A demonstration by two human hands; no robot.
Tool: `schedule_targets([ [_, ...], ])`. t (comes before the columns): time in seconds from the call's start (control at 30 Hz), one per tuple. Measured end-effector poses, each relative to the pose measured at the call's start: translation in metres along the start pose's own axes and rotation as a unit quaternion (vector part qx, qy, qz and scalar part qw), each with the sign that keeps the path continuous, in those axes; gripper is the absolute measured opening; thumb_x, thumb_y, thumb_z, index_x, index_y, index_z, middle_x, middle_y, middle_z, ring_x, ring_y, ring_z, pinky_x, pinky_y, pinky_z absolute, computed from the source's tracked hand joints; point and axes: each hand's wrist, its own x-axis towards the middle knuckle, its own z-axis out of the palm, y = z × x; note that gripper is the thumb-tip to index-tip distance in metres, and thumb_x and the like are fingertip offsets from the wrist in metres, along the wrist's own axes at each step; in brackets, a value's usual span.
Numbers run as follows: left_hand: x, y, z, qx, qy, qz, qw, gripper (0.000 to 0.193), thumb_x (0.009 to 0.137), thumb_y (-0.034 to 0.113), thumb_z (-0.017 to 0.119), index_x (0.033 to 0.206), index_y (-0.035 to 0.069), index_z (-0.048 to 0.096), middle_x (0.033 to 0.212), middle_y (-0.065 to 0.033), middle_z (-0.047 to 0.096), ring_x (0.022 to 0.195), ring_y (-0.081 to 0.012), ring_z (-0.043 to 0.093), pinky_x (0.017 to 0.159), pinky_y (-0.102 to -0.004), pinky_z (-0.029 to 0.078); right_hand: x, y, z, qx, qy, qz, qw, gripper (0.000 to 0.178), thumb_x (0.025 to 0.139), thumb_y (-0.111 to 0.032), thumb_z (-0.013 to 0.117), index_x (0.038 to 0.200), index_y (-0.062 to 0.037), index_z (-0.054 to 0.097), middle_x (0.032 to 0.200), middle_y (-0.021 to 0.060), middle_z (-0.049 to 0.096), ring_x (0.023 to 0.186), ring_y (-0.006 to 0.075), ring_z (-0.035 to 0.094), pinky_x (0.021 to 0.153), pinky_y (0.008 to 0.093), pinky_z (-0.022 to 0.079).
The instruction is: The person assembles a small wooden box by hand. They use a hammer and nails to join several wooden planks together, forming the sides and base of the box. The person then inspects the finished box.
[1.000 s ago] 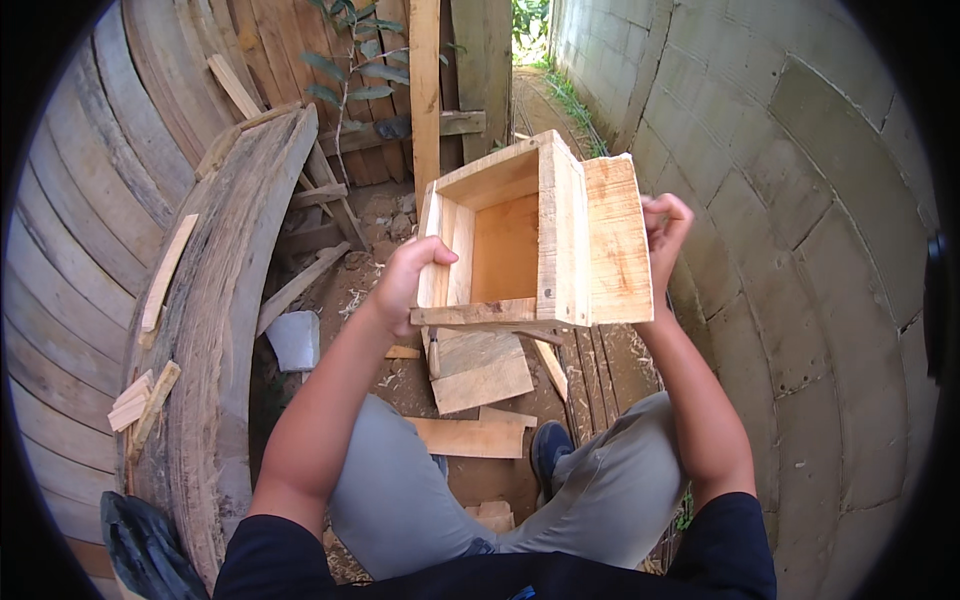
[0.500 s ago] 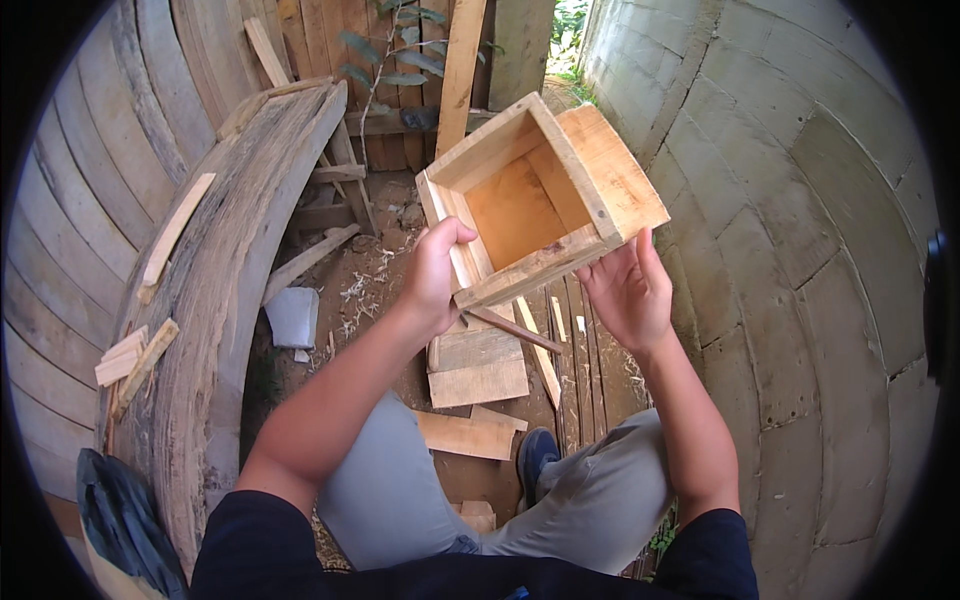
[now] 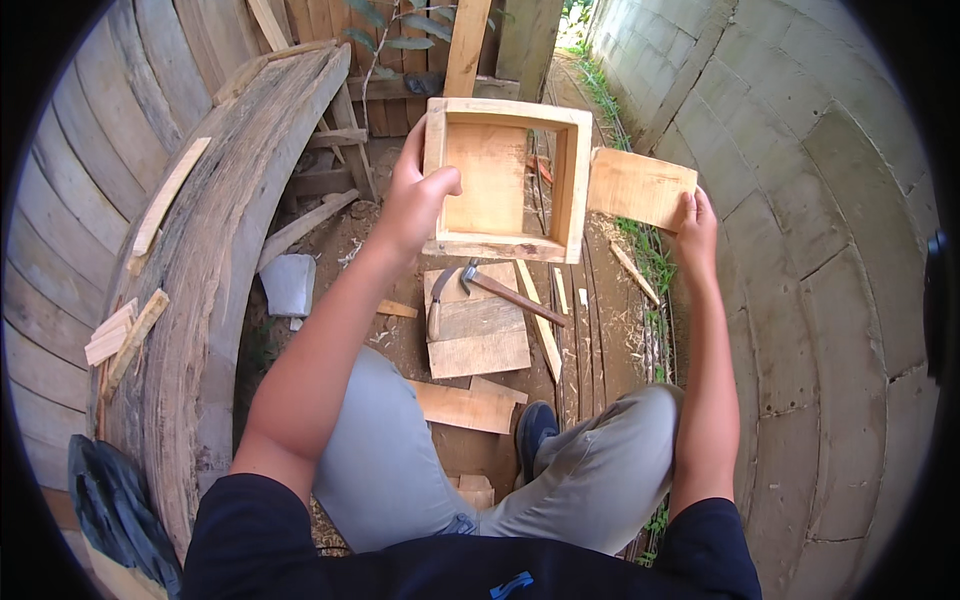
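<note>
An open wooden box (image 3: 576,180) is up in front of me, its open side facing me. My left hand (image 3: 405,210) is closed round its left wall, thumb over the inner edge. Through a gap at the right of the box's back, the ground shows. My right hand (image 3: 698,235) grips a flat wooden board (image 3: 640,187) by its right end. The board's left end lies close to the box's right wall; whether they touch I cannot tell. Below the box, a hammer (image 3: 510,294) and a curved-blade knife (image 3: 436,308) lie on wooden boards (image 3: 478,345).
A thick weathered plank bench (image 3: 215,270) runs along my left, with wood strips (image 3: 170,195) and a dark plastic bag (image 3: 115,500). A block wall (image 3: 800,290) rises at my right. Offcuts (image 3: 465,405), shavings and a whitish block (image 3: 290,285) lie on the ground.
The board has come away from behind the box and moved right in my right hand. The box has turned to face me more squarely, and the hammer below is now uncovered.
</note>
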Motion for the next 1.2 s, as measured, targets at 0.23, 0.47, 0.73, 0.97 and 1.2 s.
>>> schedule_targets([
  [0.23,0.014,-0.015,-0.019,0.022,-0.11,-0.109,0.988,0.081,0.075,0.005,0.056,0.154,0.001,0.037,0.132,-0.0139,0.058,0.118,-0.0226,0.056,0.103,-0.032,0.043,-0.023,-0.012,0.014,-0.05,-0.205,-0.005,0.978,0.035,0.103,-0.026,0.06,0.118,0.0034,0.071,0.095,0.0068,0.072,0.082,0.0118,0.063,0.073,0.0277,0.05],
  [0.47,0.0,-0.022,0.002,0.104,-0.154,-0.114,0.976,0.08,0.075,0.011,0.056,0.152,-0.001,0.038,0.136,-0.017,0.055,0.124,-0.0237,0.053,0.106,-0.0314,0.041,-0.034,0.004,0.051,-0.007,-0.332,0.108,0.937,0.028,0.107,-0.025,0.055,0.113,-0.0042,0.071,0.087,0.0002,0.067,0.071,0.0079,0.06,0.062,0.0262,0.05],
  [0.73,0.003,-0.035,-0.004,0.148,-0.175,-0.189,0.955,0.081,0.076,0.013,0.055,0.153,-0.001,0.035,0.135,-0.0176,0.054,0.122,-0.0244,0.053,0.106,-0.0318,0.041,-0.045,0.01,0.081,0.172,-0.334,0.233,0.897,0.026,0.108,-0.021,0.051,0.119,-0.0035,0.067,0.102,0.0039,0.073,0.086,0.0118,0.071,0.077,0.0325,0.059],
  [0.97,0.002,-0.031,0.001,0.091,-0.153,-0.216,0.96,0.075,0.077,0.014,0.055,0.149,0.0,0.039,0.129,-0.0154,0.056,0.118,-0.0231,0.055,0.103,-0.0319,0.043,-0.045,-0.011,0.079,0.235,-0.289,0.273,0.887,0.034,0.108,-0.029,0.049,0.128,-0.0038,0.061,0.111,0.0075,0.071,0.095,0.0134,0.07,0.084,0.0322,0.059],
  [1.2,-0.005,-0.024,0.014,0.07,-0.089,-0.116,0.987,0.075,0.079,0.013,0.053,0.151,0.0,0.037,0.128,-0.0128,0.057,0.116,-0.0219,0.054,0.104,-0.0306,0.041,-0.049,-0.023,0.066,0.463,-0.289,0.27,0.793,0.047,0.094,-0.024,0.054,0.133,0.0037,0.053,0.119,0.0177,0.067,0.106,0.0293,0.07,0.092,0.0408,0.059],
])
